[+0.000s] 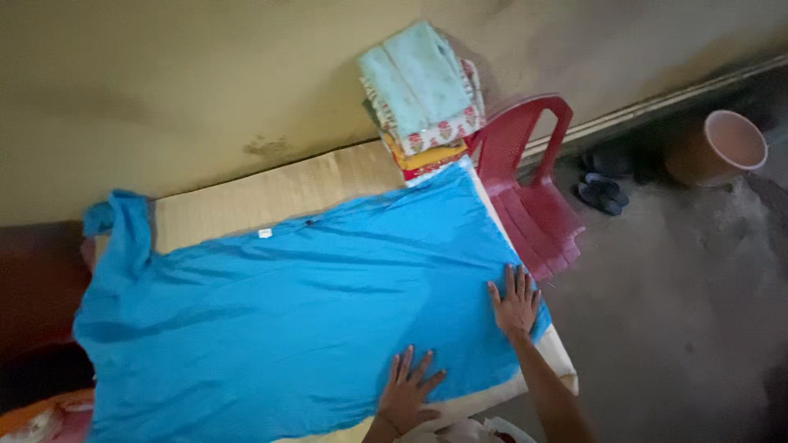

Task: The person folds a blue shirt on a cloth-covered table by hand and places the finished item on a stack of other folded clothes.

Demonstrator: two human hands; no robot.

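A bright blue garment [287, 303] lies spread flat over a beige padded table [271, 193]. One sleeve [119, 226] hangs up at the far left corner. My left hand [406, 392] presses flat on the near hem of the garment, fingers spread. My right hand [515, 302] lies flat on the garment's right edge, fingers apart. Neither hand holds anything.
A stack of folded clothes [423, 94], pale green on top, sits at the table's far right corner. A red plastic chair [533, 184] stands right of the table. Dark sandals [602, 193] and a pink-rimmed pot [722, 148] are on the grey floor by the wall.
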